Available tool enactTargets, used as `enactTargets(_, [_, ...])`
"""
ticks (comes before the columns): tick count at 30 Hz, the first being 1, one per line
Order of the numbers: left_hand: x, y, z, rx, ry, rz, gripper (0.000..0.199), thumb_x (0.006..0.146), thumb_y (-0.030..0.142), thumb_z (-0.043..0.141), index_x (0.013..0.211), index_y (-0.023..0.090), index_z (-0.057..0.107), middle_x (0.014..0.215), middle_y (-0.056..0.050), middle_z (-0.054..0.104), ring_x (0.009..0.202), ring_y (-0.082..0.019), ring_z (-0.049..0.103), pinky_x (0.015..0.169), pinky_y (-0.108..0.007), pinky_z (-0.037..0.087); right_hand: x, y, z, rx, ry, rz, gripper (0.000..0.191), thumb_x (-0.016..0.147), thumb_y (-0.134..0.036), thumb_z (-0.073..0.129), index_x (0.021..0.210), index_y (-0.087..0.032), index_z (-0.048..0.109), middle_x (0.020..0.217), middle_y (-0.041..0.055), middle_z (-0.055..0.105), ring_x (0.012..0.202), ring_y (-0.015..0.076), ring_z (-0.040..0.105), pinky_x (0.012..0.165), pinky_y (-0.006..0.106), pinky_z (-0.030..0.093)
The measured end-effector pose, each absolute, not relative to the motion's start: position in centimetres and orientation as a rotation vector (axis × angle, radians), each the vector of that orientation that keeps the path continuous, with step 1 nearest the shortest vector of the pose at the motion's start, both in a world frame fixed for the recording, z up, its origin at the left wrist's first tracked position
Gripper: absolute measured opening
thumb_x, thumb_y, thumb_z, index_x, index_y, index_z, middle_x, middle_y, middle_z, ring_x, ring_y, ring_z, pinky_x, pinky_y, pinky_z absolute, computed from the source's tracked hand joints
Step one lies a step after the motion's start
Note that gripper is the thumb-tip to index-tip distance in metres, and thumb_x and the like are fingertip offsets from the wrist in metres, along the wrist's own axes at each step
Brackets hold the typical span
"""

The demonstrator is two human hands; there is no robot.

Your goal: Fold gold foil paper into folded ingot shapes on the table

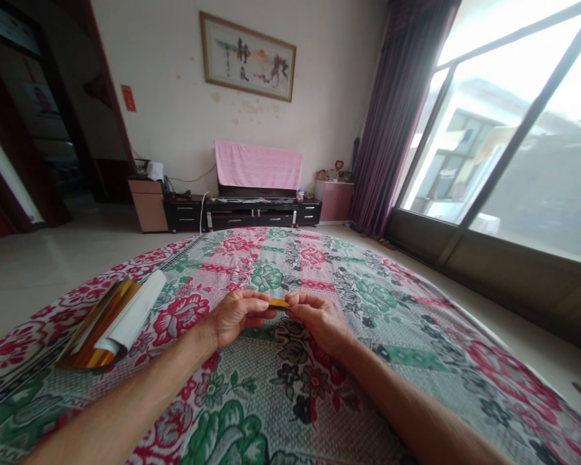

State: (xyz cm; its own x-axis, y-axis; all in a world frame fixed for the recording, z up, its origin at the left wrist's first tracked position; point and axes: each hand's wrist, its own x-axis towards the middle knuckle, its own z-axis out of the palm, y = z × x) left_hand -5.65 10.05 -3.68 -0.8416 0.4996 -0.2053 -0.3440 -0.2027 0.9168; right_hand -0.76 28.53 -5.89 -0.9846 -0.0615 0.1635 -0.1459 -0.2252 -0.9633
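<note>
A small strip of shiny gold paper (279,303) is stretched between my two hands, just above the flowered cloth. My left hand (238,316) pinches its left end between thumb and fingers. At the other end, my right hand (319,318) has its thumb and fingertips closed on the strip. The fingers cover both ends, so only the middle of the strip shows. To the left of my left forearm lies a loose stack of curled gold sheets (94,316) with a white sheet (133,316) rolled over it.
A round table under a red, green and grey flowered cloth (377,297) spreads out before me. Beyond it stand a low black cabinet (252,216) and a screen draped with a pink towel (259,165). A purple curtain (392,116) and large windows are on the right.
</note>
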Motion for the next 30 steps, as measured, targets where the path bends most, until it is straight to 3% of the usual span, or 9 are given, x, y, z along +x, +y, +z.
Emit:
enactTargets(8, [-5.67, 10.18, -3.8, 0.197, 1.555, 2.076, 0.015, 0.062, 0.008, 0.067, 0.076, 0.01, 0.064, 0.067, -0.005, 0.068, 0.061, -0.014, 0.066, 0.05, -0.018, 0.05, -0.71, 28.6, -5.71, 0.243, -1.94, 2.404, 0.015, 0.068, -0.03, 0.067, 0.079, -0.019, 0.066, 0.07, -0.0007, 0.057, 0.061, 0.0107, 0.044, 0.059, 0.025, 0.032])
enactTargets(18, [-5.64, 10.23, -3.88, 0.229, 1.577, 2.051, 0.015, 0.062, 0.009, 0.067, 0.077, 0.01, 0.065, 0.064, -0.004, 0.067, 0.058, -0.012, 0.064, 0.051, -0.018, 0.05, -0.86, 28.5, -5.92, 0.203, -1.96, 2.423, 0.013, 0.065, -0.02, 0.063, 0.078, -0.018, 0.062, 0.061, -0.0031, 0.053, 0.054, 0.0092, 0.039, 0.054, 0.024, 0.027])
enactTargets(30, [-5.55, 10.22, -4.0, 0.236, 1.598, 2.064, 0.016, 0.061, 0.008, 0.069, 0.076, 0.011, 0.065, 0.069, -0.004, 0.068, 0.062, -0.013, 0.065, 0.056, -0.02, 0.05, -0.8, 28.62, -5.75, 0.297, -1.936, 2.45, 0.015, 0.063, -0.022, 0.067, 0.076, -0.02, 0.06, 0.071, -0.002, 0.056, 0.061, 0.0109, 0.044, 0.059, 0.025, 0.032])
